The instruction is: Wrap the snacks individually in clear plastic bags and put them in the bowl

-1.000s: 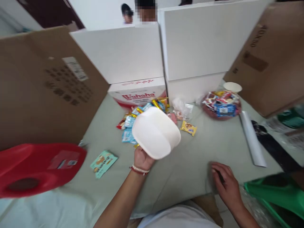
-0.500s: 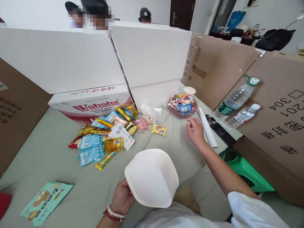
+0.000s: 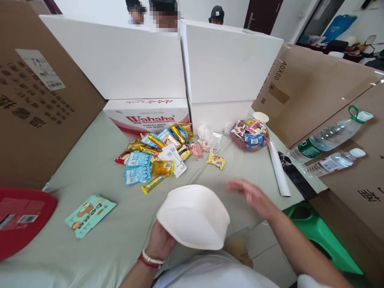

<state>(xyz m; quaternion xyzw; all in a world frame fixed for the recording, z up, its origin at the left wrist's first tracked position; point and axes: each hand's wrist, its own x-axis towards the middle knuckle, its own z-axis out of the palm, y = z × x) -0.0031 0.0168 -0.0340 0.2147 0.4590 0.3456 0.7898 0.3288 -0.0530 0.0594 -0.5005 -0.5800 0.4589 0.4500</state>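
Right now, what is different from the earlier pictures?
The left hand has drawn the white container back toward the body. Half a second ago the right hand was near the snack bowl; now it is closer to the container. No new grip or release shows. The snack pile and bowl stayed in place.

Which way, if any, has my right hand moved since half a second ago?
Yes. Judged against the snack-filled bowl, your right hand has drawn back toward you, nearer the white container.
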